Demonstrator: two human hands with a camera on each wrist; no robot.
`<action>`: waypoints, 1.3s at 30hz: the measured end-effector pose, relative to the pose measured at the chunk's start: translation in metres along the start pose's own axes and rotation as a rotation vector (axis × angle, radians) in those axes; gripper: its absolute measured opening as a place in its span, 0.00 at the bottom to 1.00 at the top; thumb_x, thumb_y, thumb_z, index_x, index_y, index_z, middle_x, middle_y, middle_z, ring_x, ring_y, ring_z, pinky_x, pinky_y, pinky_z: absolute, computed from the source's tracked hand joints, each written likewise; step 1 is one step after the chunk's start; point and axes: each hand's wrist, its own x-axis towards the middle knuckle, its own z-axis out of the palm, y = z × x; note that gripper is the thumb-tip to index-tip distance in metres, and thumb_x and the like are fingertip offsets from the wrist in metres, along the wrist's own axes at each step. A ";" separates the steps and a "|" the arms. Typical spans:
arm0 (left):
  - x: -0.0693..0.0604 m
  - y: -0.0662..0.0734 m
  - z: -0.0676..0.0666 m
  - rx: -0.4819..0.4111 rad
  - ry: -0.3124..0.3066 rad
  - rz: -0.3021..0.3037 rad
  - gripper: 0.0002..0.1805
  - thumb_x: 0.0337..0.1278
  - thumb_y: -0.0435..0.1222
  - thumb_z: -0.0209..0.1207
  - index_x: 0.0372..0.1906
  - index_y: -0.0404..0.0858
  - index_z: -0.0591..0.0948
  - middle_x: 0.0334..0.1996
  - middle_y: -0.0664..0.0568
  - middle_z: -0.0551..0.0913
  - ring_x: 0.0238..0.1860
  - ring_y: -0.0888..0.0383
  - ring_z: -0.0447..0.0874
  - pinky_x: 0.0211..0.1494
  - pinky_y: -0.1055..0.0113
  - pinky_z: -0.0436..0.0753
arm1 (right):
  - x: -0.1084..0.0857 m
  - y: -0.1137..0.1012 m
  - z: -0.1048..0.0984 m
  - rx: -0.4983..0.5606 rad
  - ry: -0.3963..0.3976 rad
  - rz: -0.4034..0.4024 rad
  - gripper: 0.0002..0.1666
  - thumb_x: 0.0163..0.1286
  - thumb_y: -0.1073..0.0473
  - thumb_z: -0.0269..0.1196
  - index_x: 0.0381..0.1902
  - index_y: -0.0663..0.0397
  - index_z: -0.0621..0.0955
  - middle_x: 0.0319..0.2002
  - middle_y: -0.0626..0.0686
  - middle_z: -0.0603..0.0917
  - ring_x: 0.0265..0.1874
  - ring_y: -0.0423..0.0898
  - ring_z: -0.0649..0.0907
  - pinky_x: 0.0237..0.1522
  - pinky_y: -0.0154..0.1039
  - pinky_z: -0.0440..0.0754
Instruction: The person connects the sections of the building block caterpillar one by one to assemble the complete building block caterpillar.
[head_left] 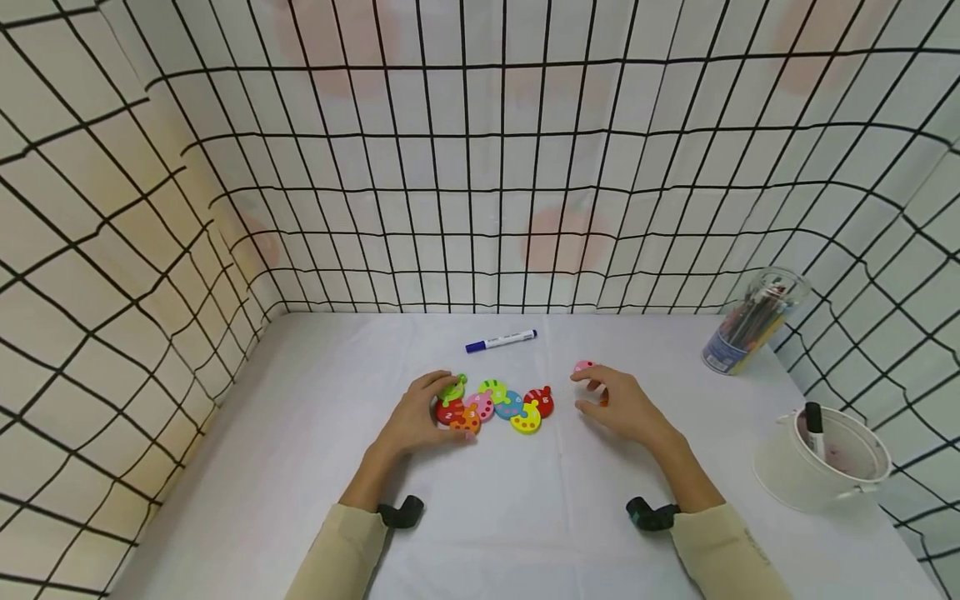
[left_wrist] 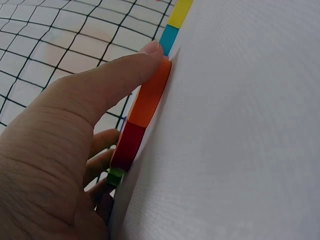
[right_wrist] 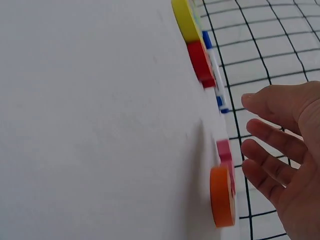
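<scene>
A wavy chain of flat, round, coloured puzzle pieces (head_left: pixel 510 405), dotted and striped, lies on the white table. My left hand (head_left: pixel 420 417) holds its left end, the fingers round the far side near the green piece (head_left: pixel 452 390). In the left wrist view the thumb touches the orange piece (left_wrist: pixel 152 95), and a red piece (left_wrist: pixel 131 145) lies beside the fingers. Right of the chain, my right hand (head_left: pixel 626 404) hovers with loosely bent fingers and nothing in them. Near it are a pink piece (head_left: pixel 583 365) and, in the right wrist view, a loose orange piece (right_wrist: pixel 221 197).
A blue-capped marker (head_left: pixel 501 341) lies behind the chain. At the right stand a clear jar of pencils (head_left: pixel 753 321) and a white bucket (head_left: pixel 798 467) with a black-capped marker (head_left: pixel 815 429) in it. Black wire grid (head_left: pixel 468 187) encloses the back and sides.
</scene>
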 end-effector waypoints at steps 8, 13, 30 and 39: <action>0.001 0.000 0.001 -0.001 -0.018 0.014 0.52 0.38 0.60 0.76 0.75 0.53 0.72 0.78 0.52 0.65 0.79 0.47 0.61 0.76 0.40 0.68 | 0.018 0.023 -0.014 -0.015 0.019 0.088 0.28 0.71 0.54 0.68 0.67 0.50 0.77 0.63 0.62 0.79 0.56 0.61 0.79 0.54 0.55 0.87; 0.001 0.000 0.001 0.002 0.003 0.025 0.52 0.37 0.60 0.76 0.74 0.52 0.72 0.77 0.52 0.66 0.78 0.47 0.62 0.76 0.40 0.69 | 0.027 0.033 -0.018 0.010 0.017 0.095 0.29 0.69 0.57 0.67 0.67 0.49 0.77 0.67 0.62 0.76 0.62 0.64 0.77 0.57 0.60 0.85; 0.000 -0.002 0.002 0.017 -0.005 0.022 0.53 0.38 0.60 0.76 0.75 0.51 0.72 0.77 0.53 0.66 0.78 0.48 0.61 0.78 0.42 0.67 | 0.031 0.037 -0.008 -0.076 -0.049 0.030 0.29 0.72 0.62 0.63 0.71 0.53 0.76 0.57 0.61 0.82 0.52 0.57 0.79 0.58 0.57 0.83; 0.000 -0.002 0.003 0.013 -0.007 0.021 0.55 0.38 0.62 0.75 0.76 0.51 0.70 0.79 0.52 0.64 0.79 0.47 0.60 0.77 0.40 0.67 | 0.029 0.034 -0.006 -0.072 -0.024 0.074 0.25 0.72 0.58 0.66 0.66 0.52 0.79 0.47 0.57 0.82 0.46 0.53 0.79 0.51 0.49 0.84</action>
